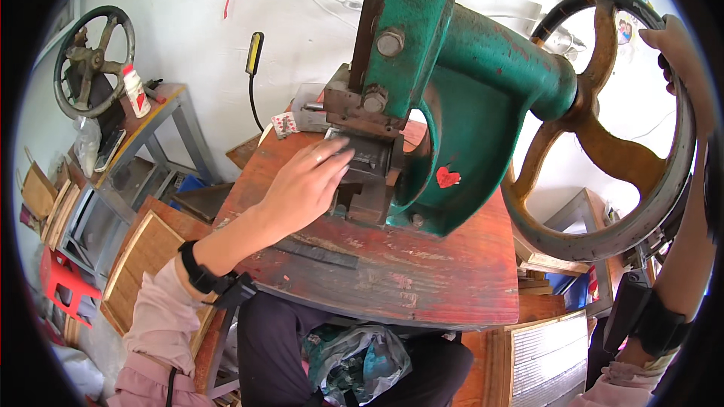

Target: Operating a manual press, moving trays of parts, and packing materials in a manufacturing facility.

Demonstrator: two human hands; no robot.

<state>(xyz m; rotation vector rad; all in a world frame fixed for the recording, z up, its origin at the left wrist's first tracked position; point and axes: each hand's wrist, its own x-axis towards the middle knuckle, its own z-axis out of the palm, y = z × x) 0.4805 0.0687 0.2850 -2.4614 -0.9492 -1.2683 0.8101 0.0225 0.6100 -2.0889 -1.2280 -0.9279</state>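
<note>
With left hand (302, 181) stretched to the dark metal block (369, 153) under the head of the green press (483, 136), fingertips blurred, so cannot tell if holding or only touching, and with right hand (679, 53) curled closed round the rim of the big wheel (615, 147), well apart, beyond right edge of the table (445, 275). From press foot to front edge, mostly open wood, with dark strip (320, 254) lying near left forearm. Behind, close white wall (196, 38); below front edge, knees and plastic bag (362, 365), crowding this space.
</note>
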